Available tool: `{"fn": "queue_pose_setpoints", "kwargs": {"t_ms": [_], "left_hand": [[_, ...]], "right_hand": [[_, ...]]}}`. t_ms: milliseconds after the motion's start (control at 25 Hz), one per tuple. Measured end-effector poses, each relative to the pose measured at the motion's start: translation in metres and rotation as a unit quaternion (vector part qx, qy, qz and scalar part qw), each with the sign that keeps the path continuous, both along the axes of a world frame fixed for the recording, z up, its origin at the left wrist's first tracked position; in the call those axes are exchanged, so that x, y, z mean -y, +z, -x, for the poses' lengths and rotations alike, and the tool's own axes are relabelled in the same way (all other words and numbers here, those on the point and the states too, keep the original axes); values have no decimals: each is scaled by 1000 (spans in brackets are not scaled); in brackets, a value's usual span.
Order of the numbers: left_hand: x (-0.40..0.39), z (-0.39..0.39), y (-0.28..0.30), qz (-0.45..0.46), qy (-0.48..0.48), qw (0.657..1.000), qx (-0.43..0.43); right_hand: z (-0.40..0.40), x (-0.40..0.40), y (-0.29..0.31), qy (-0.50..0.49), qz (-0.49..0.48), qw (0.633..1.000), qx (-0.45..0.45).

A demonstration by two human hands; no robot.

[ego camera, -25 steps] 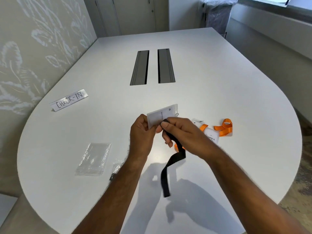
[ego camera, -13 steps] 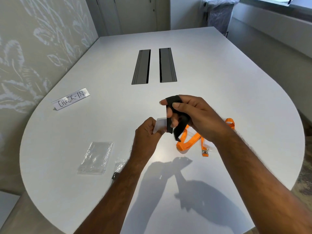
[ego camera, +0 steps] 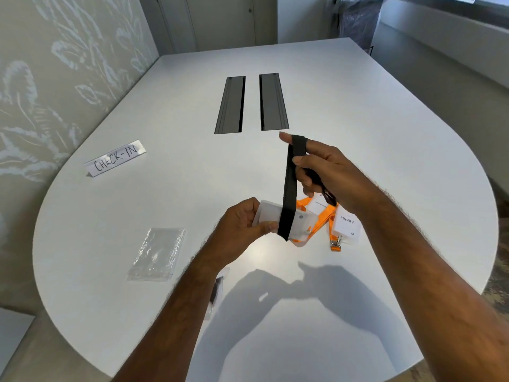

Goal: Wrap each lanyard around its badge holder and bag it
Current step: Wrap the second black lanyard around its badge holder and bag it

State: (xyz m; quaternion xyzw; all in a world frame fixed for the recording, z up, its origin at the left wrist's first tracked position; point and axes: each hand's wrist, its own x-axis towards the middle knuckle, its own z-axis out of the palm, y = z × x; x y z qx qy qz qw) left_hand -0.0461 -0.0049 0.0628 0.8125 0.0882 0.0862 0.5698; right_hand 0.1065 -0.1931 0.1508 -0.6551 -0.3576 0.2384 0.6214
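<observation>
Item, black lanyard (ego camera: 289, 186): I see it taut, running up-and-away from badge holder (ego camera: 286, 223) gripped in left hand (ego camera: 242, 227) to nearer, pinching right hand (ego camera: 322, 172).

A "CHECK-IN" sign (ego camera: 115, 158) stands on the white table (ego camera: 176, 111).

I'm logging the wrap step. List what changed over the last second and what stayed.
The right hand carried the black lanyard from hanging slack below the hands up and away, so it now runs taut across the badge holder. The left hand kept its grip on the holder throughout. The orange lanyards, the clear bags and the CHECK-IN sign stayed put on the table.
</observation>
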Motion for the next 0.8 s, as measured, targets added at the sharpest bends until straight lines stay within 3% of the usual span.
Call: {"fn": "queue_pose_setpoints", "kwargs": {"t_ms": [240,440,600,800], "left_hand": [[3,11,11,66,-24,997,27],[-1,8,22,135,16,988,77],[-6,7,27,205,17,971,124],[-12,1,30,258,93,948,161]], "right_hand": [[-10,-1,-24,-35,65,997,39],[-4,-2,-48,-22,73,996,53],[3,3,-69,1,85,996,-5],[12,0,-93,-7,53,996,-64]]}}
